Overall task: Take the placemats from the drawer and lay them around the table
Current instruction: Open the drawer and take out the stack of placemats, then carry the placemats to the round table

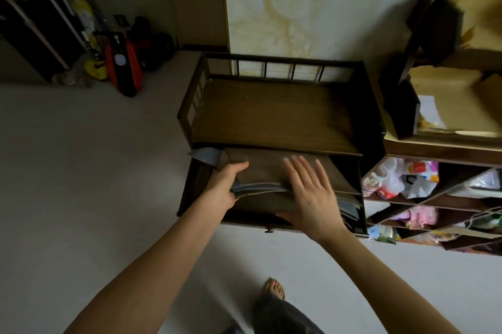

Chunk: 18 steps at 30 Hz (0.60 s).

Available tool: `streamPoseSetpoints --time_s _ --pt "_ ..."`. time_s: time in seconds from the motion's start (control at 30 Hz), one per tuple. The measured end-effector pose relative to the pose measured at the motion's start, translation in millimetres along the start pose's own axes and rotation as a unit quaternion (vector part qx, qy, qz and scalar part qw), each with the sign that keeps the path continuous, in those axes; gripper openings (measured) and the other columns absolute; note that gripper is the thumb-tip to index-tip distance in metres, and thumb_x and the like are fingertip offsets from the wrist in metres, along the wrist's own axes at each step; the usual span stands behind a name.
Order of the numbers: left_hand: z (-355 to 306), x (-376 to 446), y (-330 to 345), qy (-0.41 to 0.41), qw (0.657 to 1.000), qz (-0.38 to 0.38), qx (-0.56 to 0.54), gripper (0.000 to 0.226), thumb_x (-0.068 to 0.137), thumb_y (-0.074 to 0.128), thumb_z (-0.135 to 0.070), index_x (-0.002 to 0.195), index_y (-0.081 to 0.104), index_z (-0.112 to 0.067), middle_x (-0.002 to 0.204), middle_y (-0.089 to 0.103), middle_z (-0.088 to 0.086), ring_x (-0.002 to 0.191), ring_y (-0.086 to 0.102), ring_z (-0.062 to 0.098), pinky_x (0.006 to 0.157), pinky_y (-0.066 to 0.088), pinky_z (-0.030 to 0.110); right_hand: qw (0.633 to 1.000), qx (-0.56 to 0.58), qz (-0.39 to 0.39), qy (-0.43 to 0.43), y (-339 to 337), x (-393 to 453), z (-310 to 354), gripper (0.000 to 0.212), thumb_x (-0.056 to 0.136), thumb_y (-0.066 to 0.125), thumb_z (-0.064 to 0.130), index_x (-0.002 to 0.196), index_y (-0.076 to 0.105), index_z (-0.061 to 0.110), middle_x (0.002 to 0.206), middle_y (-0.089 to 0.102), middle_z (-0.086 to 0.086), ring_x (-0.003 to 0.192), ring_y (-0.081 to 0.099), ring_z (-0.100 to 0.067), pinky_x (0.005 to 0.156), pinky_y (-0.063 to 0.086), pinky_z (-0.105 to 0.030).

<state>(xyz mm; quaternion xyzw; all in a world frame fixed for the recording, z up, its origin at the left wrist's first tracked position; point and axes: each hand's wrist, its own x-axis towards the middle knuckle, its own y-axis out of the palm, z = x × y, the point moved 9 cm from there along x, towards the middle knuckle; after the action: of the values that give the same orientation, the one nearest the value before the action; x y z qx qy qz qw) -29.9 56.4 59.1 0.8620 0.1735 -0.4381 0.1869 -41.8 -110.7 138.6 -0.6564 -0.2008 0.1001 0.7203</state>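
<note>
Drawer [190, 189] is pulled out from under a dark wooden cabinet [274, 113] w/ a low railing round its top. Placemats [269, 170] sit stacked inside it: brown ones on top, blue-grey edges showing between layers and a blue-grey corner poking out at the back left.

Left hand [226, 184] has the stack's left edge: thumb on top of the upper brown mat, fingers curled under the top few layers, so that grip is closed on the placemats and lifts their near-left edge a bit off those below. Right hand [309, 192] is flat, fingers straight and spread, over the right half of the top mat; a little motion blur, so it's prob. resting on the mat but contact isn't certain. It holds nothing.

More mat edges show at the drawer's right side, below and right of the right hand. A small metal pull [269, 230] sits on the drawer front, near centre.

Right of the cabinet, touching or just beside it: a dark shelf unit [434, 197] w/ slanted compartments stuffed w/ plastic bags and packets in white, pink, red. Above that, cardboard boxes [448, 94], blurred.

Far left by the wall: a red-and-black item [122, 67], yellow things beside it, dark bags behind; too dim to tell what they are. Floor [81, 157] is pale. The person's foot [274, 287] and a dark trouser leg show at bottom centre.
</note>
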Motion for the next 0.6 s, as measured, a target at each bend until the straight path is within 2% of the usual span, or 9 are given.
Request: streamPoseSetpoints --time_s 0.03,0.07,0.1,0.13,0.2,0.27,0.4,0.53,0.6 --pt "-4 -6 2 0.009 1.0 0.006 0.01 0.041 0.079 0.076 -0.015 0.116 0.061 -0.006 0.113 0.067 0.015 0.101 0.065 0.032 0.088 0.054 0.039 1.0 -0.002 0.009 0.014 3 7 -1 0.089 0.07 0.072 0.056 0.144 0.038 0.019 0.136 0.056 -0.006 0.128 0.052 -0.026 0.11 0.035 -0.04" --pt "-8 -13 4 0.021 1.0 0.008 0.015 0.04 0.08 0.076 -0.014 0.116 0.061 -0.006 0.113 0.068 0.015 0.102 0.065 0.032 0.087 0.055 0.04 0.999 0.006 0.009 0.031 2 12 -4 0.073 0.076 0.067 0.053 0.139 0.044 0.023 0.122 0.065 -0.003 0.111 0.063 -0.025 0.094 0.048 -0.036" --pt "-13 -18 5 0.032 0.999 0.008 0.016 0.041 0.08 0.076 -0.014 0.117 0.061 -0.005 0.114 0.067 0.015 0.101 0.065 0.032 0.082 0.056 0.039 0.999 0.014 0.011 0.05 -1 15 -8 0.06 0.082 0.061 0.052 0.134 0.048 0.026 0.109 0.07 -0.002 0.096 0.068 -0.025 0.079 0.052 -0.034" --pt "-19 -25 6 0.043 0.999 0.008 0.015 0.043 0.079 0.076 -0.014 0.118 0.06 -0.005 0.114 0.067 0.015 0.1 0.066 0.032 0.075 0.057 0.037 0.997 0.021 0.019 0.067 -4 17 -10 0.051 0.086 0.057 0.05 0.131 0.05 0.028 0.1 0.071 -0.002 0.088 0.068 -0.025 0.071 0.052 -0.032" --pt "-27 -36 7 0.06 0.998 0.008 0.006 0.048 0.076 0.078 -0.014 0.12 0.06 -0.005 0.112 0.068 0.014 0.096 0.068 0.032 0.066 0.057 0.035 0.996 0.021 0.024 0.087 -12 19 -13 0.039 0.089 0.056 0.045 0.124 0.055 0.029 0.094 0.071 -0.001 0.084 0.068 -0.025 0.068 0.049 -0.031" --pt "-34 -47 6 0.077 0.997 0.007 -0.002 0.049 0.075 0.079 -0.014 0.12 0.06 -0.006 0.111 0.068 0.015 0.094 0.068 0.032 0.065 0.058 0.035 0.996 0.018 0.001 0.088 -25 21 -12 0.032 0.088 0.058 0.042 0.118 0.059 0.03 0.092 0.072 0.001 0.084 0.068 -0.023 0.067 0.048 -0.03" --pt "-48 -72 11 0.105 0.994 0.027 -0.005 0.05 0.073 0.081 -0.018 0.117 0.059 -0.007 0.111 0.066 0.013 0.095 0.068 0.031 0.081 0.058 0.041 0.994 -0.005 -0.072 0.082 -68 20 -10 0.029 0.086 0.062 0.04 0.112 0.062 0.029 0.087 0.073 0.0 0.081 0.069 -0.025 0.059 0.04 -0.029" --pt "-71 -107 31 0.161 0.984 0.079 -0.006 0.071 0.056 0.088 -0.026 0.12 0.059 -0.012 0.113 0.067 0.011 0.097 0.067 0.03 0.086 0.057 0.044 0.983 0.015 -0.151 0.105 -128 6 -15 0.031 0.079 0.071 0.033 0.109 0.066 0.026 0.086 0.073 -0.005 0.081 0.069 -0.032 0.064 0.048 -0.034" --pt "-82 -139 48 0.189 0.974 0.125 -0.007 0.065 0.06 0.087 -0.027 0.117 0.059 -0.013 0.116 0.065 0.011 0.102 0.065 0.028 0.088 0.056 0.042 0.97 0.041 -0.198 0.139 -160 -6 -23 0.035 0.077 0.074 0.028 0.111 0.068 0.026 0.088 0.074 -0.006 0.083 0.069 -0.032 0.066 0.049 -0.035"
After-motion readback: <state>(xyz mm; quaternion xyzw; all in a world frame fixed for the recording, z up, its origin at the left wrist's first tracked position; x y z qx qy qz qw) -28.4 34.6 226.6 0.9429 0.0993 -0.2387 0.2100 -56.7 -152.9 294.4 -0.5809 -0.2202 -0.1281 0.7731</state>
